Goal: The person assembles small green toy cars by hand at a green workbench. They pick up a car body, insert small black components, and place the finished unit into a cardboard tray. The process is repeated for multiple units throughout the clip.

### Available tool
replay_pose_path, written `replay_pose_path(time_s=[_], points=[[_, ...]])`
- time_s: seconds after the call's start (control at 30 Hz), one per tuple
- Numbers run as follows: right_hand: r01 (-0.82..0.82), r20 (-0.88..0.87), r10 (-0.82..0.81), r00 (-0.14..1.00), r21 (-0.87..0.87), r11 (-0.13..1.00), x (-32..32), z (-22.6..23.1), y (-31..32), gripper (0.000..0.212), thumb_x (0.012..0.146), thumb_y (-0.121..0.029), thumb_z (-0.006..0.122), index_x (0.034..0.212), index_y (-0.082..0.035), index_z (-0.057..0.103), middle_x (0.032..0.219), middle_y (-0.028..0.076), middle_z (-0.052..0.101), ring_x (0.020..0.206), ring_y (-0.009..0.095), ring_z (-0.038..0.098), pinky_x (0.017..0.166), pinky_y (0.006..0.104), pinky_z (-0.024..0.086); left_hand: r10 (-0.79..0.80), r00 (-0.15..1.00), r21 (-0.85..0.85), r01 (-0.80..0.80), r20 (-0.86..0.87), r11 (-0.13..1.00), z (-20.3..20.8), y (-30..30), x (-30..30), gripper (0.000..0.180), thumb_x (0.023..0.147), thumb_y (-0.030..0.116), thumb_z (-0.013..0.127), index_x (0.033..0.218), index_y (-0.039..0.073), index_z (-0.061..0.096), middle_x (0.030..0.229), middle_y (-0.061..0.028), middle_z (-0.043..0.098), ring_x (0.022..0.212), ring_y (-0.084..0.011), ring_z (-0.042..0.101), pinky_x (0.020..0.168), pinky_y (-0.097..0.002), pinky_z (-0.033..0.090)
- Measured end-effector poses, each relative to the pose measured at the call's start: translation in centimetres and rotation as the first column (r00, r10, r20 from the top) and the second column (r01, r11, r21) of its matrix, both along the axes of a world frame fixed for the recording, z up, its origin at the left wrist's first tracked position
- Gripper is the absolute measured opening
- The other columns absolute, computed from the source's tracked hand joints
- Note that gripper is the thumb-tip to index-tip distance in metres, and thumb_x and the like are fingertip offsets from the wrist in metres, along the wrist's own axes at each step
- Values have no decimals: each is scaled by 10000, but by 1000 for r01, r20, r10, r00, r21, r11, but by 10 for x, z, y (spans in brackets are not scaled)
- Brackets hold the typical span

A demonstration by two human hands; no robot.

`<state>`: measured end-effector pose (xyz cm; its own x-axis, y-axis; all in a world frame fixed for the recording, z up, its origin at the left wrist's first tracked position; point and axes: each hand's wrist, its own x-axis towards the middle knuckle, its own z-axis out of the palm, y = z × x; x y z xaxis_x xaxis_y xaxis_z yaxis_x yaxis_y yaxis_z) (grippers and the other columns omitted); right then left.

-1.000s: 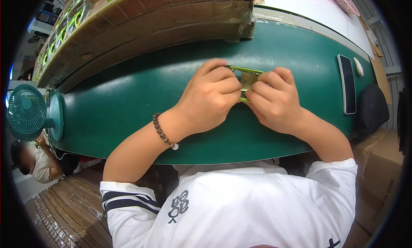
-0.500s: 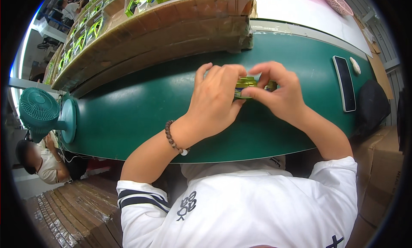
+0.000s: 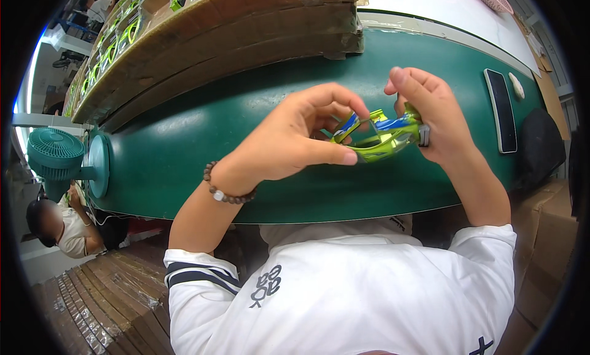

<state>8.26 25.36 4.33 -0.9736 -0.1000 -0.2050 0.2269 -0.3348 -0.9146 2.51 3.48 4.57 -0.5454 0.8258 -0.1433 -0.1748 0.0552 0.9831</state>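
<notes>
A shiny lime-green plastic frame (image 3: 386, 147) with blue patches, a curved lower bar and a grey block at its right end is held above the green table (image 3: 289, 198). My left hand (image 3: 286, 134) grips its left end between the thumb below and curled fingers above. Against its right end is my right hand (image 3: 445, 118), closed round it near the grey block, with the thumb and fingertips raised above. The fingers hide part of the frame. What kind of product it is cannot be made out.
A divided cardboard box (image 3: 246, 38) full of similar green pieces stands at the far left. A teal fan (image 3: 55, 152) is at the left, with a seated person (image 3: 74, 229) beyond. At the right lie a phone (image 3: 501, 112), a small white object (image 3: 516, 86) and a black bag (image 3: 541, 143).
The frame has turned, so its curved bar and blue patches now show. My hands have moved apart; the left has rolled to show its thumb side, and the right has shifted outward.
</notes>
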Motion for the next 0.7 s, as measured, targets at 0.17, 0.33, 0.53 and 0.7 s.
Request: replay_pose_path(time_s=[0.17, 0.33, 0.53, 0.7], points=[[-3, 309, 61, 949, -185, 983, -3, -16, -3, 383, 869, -387, 656, 878, -10, 587, 730, 58, 594, 604, 101, 603, 539, 244, 510, -10, 998, 1, 10, 57, 1000, -8, -6, -10, 538, 706, -1, 774, 1200, 2, 560, 1125, -71, 597, 940, -138, 579, 925, -310, 460], [11, 424, 83, 902, -214, 977, -4, -26, -5, 374, 863, -378, 666, 883, -15, 582, 721, 44, 589, 589, 90, 592, 475, 224, 475, -64, 997, 62, 67, -36, 996, -18, -7, -18, 477, 769, 63, 730, 1208, -21, 564, 1067, -76, 617, 933, -123, 581, 881, -274, 460], [10, 406, 38, 913, -115, 993, 0, -14, -11, 246, 891, -283, 649, 790, -85, 543, 521, -63, 416, 418, 36, 401, 365, 207, 328, -217, 919, 98, 195, 328, 976, -12, -7, -5, 276, 835, 107, 677, 1062, -46, 645, 916, -103, 677, 873, -127, 623, 815, -247, 471], [48, 341, -9, 940, -106, 993, 2, -21, -4, 278, 839, -292, 714, 856, -54, 571, 680, -21, 499, 548, 53, 502, 474, 219, 441, -118, 948, 47, 108, 295, 993, -3, -3, 3, 188, 845, 69, 671, 1011, -8, 628, 904, -95, 682, 853, -112, 630, 801, -234, 474]])
